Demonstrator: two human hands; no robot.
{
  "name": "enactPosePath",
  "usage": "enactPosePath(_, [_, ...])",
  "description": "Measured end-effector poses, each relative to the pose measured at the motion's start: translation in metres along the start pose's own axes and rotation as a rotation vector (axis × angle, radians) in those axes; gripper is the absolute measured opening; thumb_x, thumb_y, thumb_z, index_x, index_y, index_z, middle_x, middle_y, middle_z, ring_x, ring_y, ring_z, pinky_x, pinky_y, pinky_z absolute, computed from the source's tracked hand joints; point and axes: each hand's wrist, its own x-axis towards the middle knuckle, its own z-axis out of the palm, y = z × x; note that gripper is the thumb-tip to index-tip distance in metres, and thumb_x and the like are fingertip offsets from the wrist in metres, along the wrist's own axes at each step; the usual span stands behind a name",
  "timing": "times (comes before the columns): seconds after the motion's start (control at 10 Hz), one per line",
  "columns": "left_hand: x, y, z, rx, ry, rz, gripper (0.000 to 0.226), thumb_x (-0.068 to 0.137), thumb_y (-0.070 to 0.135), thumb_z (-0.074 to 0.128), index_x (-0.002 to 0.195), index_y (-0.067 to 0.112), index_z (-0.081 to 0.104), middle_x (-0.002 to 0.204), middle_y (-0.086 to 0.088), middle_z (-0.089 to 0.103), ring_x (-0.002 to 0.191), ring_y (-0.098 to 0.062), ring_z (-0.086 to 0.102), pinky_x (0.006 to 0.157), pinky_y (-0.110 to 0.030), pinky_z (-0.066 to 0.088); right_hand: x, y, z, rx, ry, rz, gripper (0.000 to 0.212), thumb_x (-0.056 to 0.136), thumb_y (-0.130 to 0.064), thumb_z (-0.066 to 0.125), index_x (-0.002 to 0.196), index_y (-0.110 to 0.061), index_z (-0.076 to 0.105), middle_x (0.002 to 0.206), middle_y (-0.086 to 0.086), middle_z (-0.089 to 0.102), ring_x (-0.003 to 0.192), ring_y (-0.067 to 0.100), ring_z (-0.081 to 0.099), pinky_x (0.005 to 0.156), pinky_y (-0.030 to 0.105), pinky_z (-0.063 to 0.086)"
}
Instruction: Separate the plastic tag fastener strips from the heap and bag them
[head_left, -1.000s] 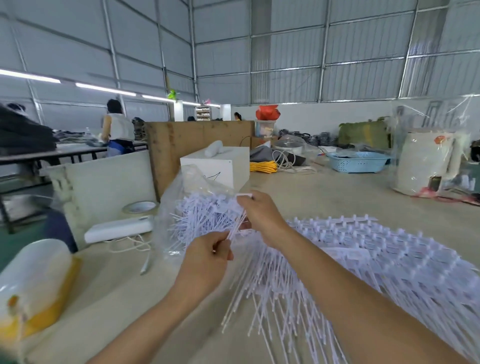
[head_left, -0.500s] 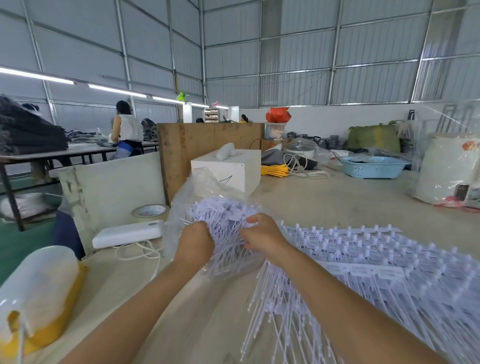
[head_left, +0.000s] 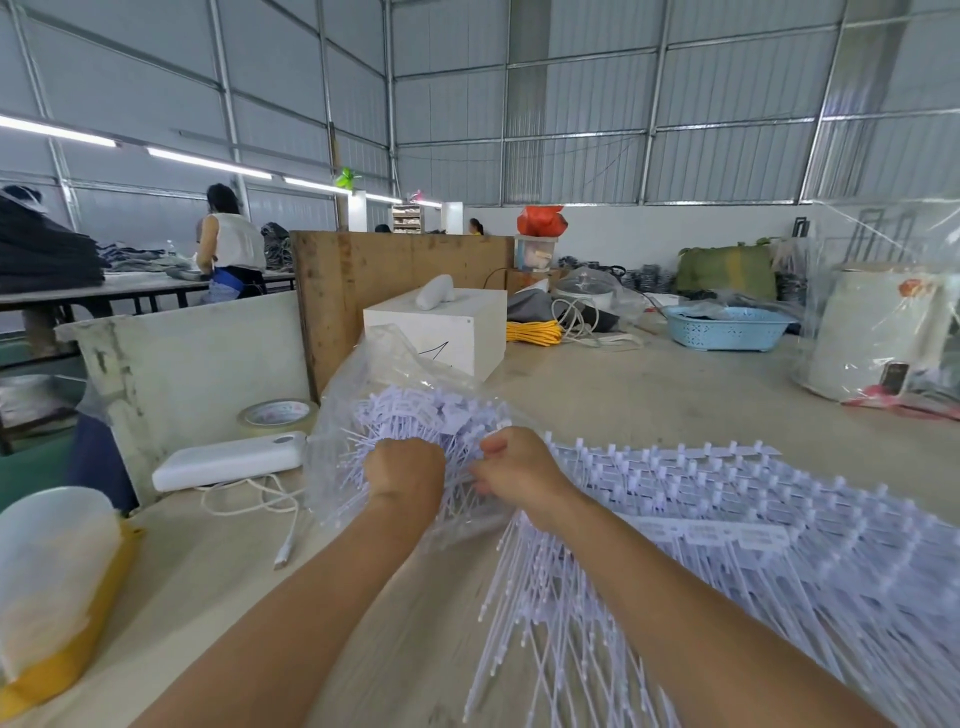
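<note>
hands: left hand (head_left: 404, 470) and right hand (head_left: 511, 467) both at frame centre, side by side at the bag (head_left: 363, 395) mouth
grip: both look curled round a bundle of strips (head_left: 421, 415) going into the clear bag; fingertips are buried in the plastic, so can't say exactly how they pinch
strips: bagged bunch sits just above the hands; the heap (head_left: 753, 519) spreads over the bench (head_left: 649, 395) from centre to the lower right
step: my guess, stuffing one bundle in, loads left to do
risk: the long tails tangle easily, so a push could drag neighbours off the heap or snag the thin bag and tear it
count: 2 hands, 1 bag, 1 heap; strips way too many to count
other stuff: 1 tape roll (head_left: 275, 414) and 1 power bank (head_left: 228, 460) left of the bag, 1 blue basket (head_left: 727, 327) upper right
</note>
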Motion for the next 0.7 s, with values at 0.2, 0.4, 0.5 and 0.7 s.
enactPosePath(0.2, [-0.002, 0.002, -0.002, -0.072, -0.049, -0.016, 0.028, 0.091, 0.003, 0.05, 0.115, 0.012, 0.062, 0.117, -0.006, 0.063, 0.109, -0.022, 0.061, 0.087, -0.029, 0.048, -0.023, -0.004, -0.028, -0.217, 0.032, -0.198, 0.022, 0.089, -0.001, 0.051, 0.105, 0.006, 0.065, 0.117, 0.015, 0.063, 0.109, 0.026, 0.059, 0.08, 0.026, 0.048])
enactPosePath(0.4, [-0.023, 0.023, -0.04, 0.008, 0.106, 0.03, 0.021, 0.084, 0.005, 0.054, 0.1, 0.017, 0.062, 0.099, 0.0, 0.06, 0.097, -0.019, 0.058, 0.066, -0.026, 0.035, -0.054, 0.014, -0.084, -0.331, 0.105, -0.315, 0.019, 0.091, -0.005, 0.053, 0.103, -0.003, 0.069, 0.108, 0.009, 0.066, 0.097, 0.02, 0.061, 0.083, 0.021, 0.047])
enactPosePath(0.5, [-0.043, 0.049, -0.057, -0.3, 0.22, 0.2, 0.016, 0.091, 0.018, 0.048, 0.101, 0.013, 0.06, 0.103, -0.004, 0.058, 0.097, -0.022, 0.057, 0.068, -0.028, 0.038, -0.078, 0.032, -0.125, -0.403, 0.178, -0.338, 0.017, 0.09, -0.005, 0.057, 0.1, -0.004, 0.07, 0.105, 0.008, 0.067, 0.099, 0.02, 0.061, 0.087, 0.023, 0.046])
enactPosePath(0.7, [-0.077, 0.072, -0.054, -0.567, 0.025, 0.425, 0.035, 0.094, 0.044, 0.044, 0.118, 0.019, 0.049, 0.11, 0.0, 0.053, 0.099, -0.018, 0.056, 0.078, -0.03, 0.046, -0.158, 0.09, -0.207, -0.6, 0.277, -0.15, 0.012, 0.088, -0.007, 0.059, 0.094, -0.011, 0.069, 0.103, 0.003, 0.066, 0.098, 0.018, 0.059, 0.083, 0.01, 0.035])
